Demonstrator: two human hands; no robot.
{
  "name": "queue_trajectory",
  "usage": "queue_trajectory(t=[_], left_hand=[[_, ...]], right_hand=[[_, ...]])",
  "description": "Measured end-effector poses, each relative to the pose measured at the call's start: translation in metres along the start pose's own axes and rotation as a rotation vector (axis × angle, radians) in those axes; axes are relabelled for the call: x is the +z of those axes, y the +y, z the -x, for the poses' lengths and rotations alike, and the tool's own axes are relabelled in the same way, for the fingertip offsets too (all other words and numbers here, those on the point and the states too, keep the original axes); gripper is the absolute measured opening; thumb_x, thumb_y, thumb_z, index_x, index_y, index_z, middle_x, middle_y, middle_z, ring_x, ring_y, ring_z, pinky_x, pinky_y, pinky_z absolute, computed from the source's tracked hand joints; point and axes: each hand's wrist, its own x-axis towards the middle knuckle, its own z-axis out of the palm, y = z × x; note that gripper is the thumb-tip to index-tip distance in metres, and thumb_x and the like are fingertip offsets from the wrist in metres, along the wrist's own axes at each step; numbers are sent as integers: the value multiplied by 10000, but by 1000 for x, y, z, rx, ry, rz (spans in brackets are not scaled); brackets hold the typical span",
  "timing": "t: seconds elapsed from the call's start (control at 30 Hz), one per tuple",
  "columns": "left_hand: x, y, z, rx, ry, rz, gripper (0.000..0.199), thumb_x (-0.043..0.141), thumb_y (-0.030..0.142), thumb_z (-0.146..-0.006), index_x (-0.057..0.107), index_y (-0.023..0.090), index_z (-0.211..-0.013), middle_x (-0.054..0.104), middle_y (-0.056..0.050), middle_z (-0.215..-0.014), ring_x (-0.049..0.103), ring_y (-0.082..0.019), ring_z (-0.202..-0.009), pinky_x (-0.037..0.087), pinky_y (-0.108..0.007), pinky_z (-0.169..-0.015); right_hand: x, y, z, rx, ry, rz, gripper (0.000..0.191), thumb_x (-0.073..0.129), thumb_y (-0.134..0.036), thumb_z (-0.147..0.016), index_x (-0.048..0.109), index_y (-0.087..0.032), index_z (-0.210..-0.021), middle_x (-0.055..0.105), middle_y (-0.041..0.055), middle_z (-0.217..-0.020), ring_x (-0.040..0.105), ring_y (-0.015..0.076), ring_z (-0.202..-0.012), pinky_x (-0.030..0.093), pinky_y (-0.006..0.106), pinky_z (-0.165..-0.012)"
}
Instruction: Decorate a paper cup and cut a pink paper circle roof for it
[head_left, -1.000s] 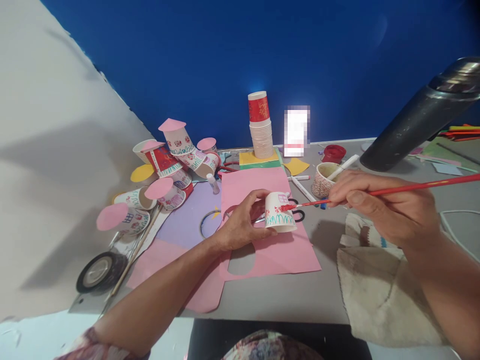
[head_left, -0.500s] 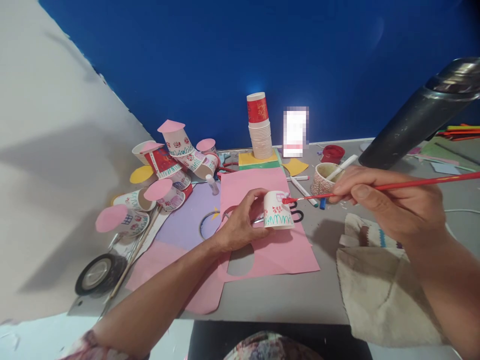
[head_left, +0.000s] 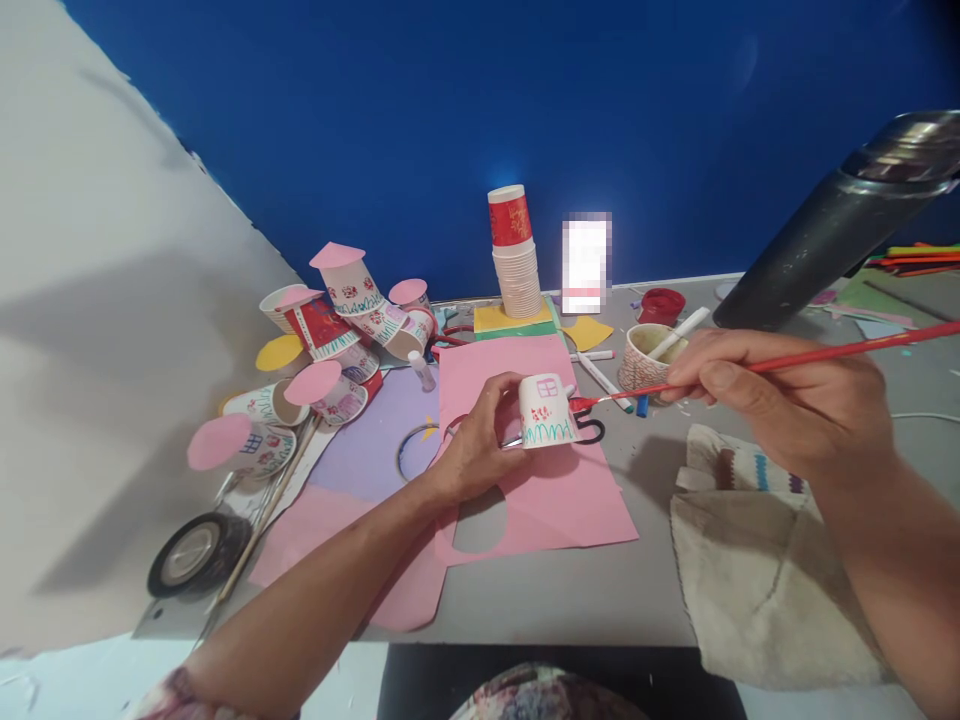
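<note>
A white paper cup [head_left: 546,412] with a pink window, red flowers and green grass painted on it is gripped by my left hand [head_left: 484,440] from its left side. It is held above a pink sheet [head_left: 577,505]. My right hand [head_left: 772,400] pinches a red-handled paintbrush [head_left: 825,353], whose red tip is close to the cup's right side; whether it touches I cannot tell. Behind the cup, black-handled scissors [head_left: 590,430] lie partly hidden on the sheet.
Decorated cups with pink cone roofs [head_left: 337,256] cluster at left near black tape [head_left: 191,555]. A tall cup stack [head_left: 517,280] stands at the back. To the right are a brush cup [head_left: 641,365], a red paint pot [head_left: 662,303], a dark flask [head_left: 810,240] and a cloth [head_left: 765,570].
The cup has turned in my left hand, bringing its pink window further left and into fuller view. The brush tip, earlier over the window's edge, is now at the cup's right side.
</note>
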Motion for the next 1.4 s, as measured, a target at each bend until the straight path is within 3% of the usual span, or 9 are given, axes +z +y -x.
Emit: queue_trajectory(t=[0.37,0.93,1.2,1.4], left_hand=[[0,4,1,-9,-19,78,790,877,187,-703,463,269,-1371,537,-121,-1517,485,-345,-1502,395,-513,-1264],[-1,-3,2,-31,-20,51,846,919,174,-679,462,279,-1383,543,-106,-1520,477,-335,-1504,345,-503,-1291],[-2,-7,1,-23,-22,43,872,925,175,-660,464,284,-1392,535,-110,-1525,460,-357,-1512,377,-515,-1269],[1,-4,0,-15,-46,90,829,906,151,-666,470,273,-1361,557,-115,-1499,504,-348,-1475,386,-523,-1263]], right_hand=[[5,-3,-5,-105,-71,-67,208,594,-205,-1020,784,-286,-1009,765,34,-878,726,239,-839,544,416,-758],[7,-4,-4,-82,-76,-37,200,591,-199,-1034,766,-269,-965,760,12,-864,727,198,-832,539,369,-758],[7,-5,-3,-79,-16,-50,208,585,-216,-1046,773,-270,-973,756,21,-869,720,198,-839,524,362,-712],[9,-5,-4,-84,-68,-28,214,574,-211,-1050,767,-281,-988,762,13,-873,712,184,-820,518,352,-694]])
